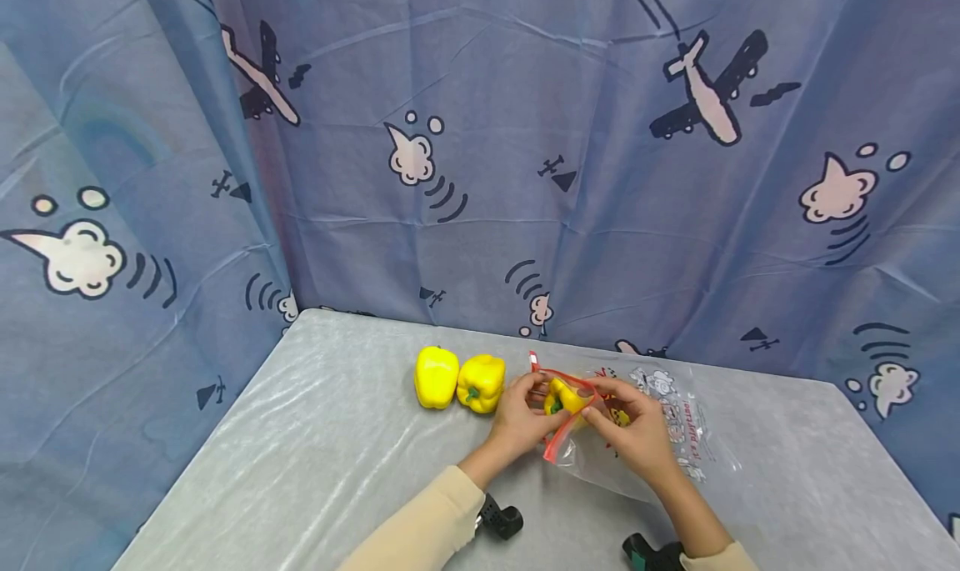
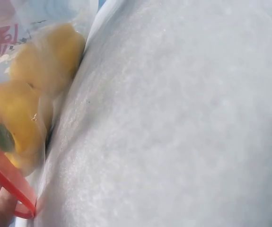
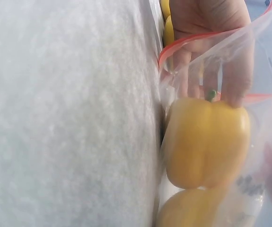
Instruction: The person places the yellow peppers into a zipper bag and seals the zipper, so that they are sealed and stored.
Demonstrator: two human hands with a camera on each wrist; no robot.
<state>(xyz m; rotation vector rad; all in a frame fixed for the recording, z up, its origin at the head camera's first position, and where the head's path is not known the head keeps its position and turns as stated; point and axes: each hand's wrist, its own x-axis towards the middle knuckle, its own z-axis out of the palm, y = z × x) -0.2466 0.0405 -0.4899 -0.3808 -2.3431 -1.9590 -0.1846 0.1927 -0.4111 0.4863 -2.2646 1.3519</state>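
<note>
A clear zip bag (image 1: 637, 479) with a red-edged mouth lies on its side with two yellow bell peppers inside. My left hand (image 1: 519, 417) reaches into the mouth. In the right wrist view its fairly straight fingers (image 3: 235, 78) touch the stem end of the nearer pepper (image 3: 206, 142). Deeper in the bag sits the second pepper (image 2: 50, 56), against the first. My right hand (image 1: 637, 429) pinches the right side of the red rim (image 1: 555, 446) between thumb and fingers.
Two more yellow peppers, one at the left (image 1: 437, 378) and one beside it (image 1: 481, 383), rest left of the bag on the pale-covered table (image 1: 315, 438). A blue patterned curtain (image 1: 480, 179) hangs behind the table. Black devices (image 1: 501, 517) sit by both wrists.
</note>
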